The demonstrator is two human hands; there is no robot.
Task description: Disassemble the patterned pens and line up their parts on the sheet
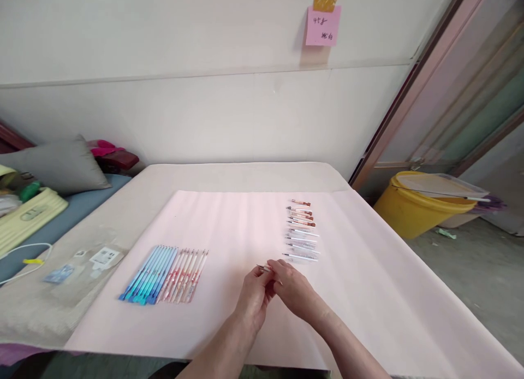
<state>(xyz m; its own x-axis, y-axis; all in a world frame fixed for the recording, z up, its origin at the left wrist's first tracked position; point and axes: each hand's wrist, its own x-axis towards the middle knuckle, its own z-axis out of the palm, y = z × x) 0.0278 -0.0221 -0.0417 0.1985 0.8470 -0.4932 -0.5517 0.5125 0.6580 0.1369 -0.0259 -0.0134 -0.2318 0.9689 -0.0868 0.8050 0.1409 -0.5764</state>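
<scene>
My left hand [252, 296] and my right hand [293, 287] meet over the pink sheet [237, 220], fingers closed together on a slim pen [263, 268]. Only its pointed end shows at the left; the fingers hide the rest. Beyond my right hand lies a column of separate pens, with clear-white pens [302, 246] nearer me and brown-ended pens [302, 217] farther off. To the left, several blue pens [149, 275] lie side by side against several pink-and-white pens [183, 275], their tips pointing away from me.
Clear plastic packaging [92, 267] lies on the beige cover at the left. A grey pillow [67, 166] and a yellow folded item [33, 218] sit farther left. A yellow bucket [409, 209] stands on the floor at the right. A pink note [323, 27] is taped to the wall.
</scene>
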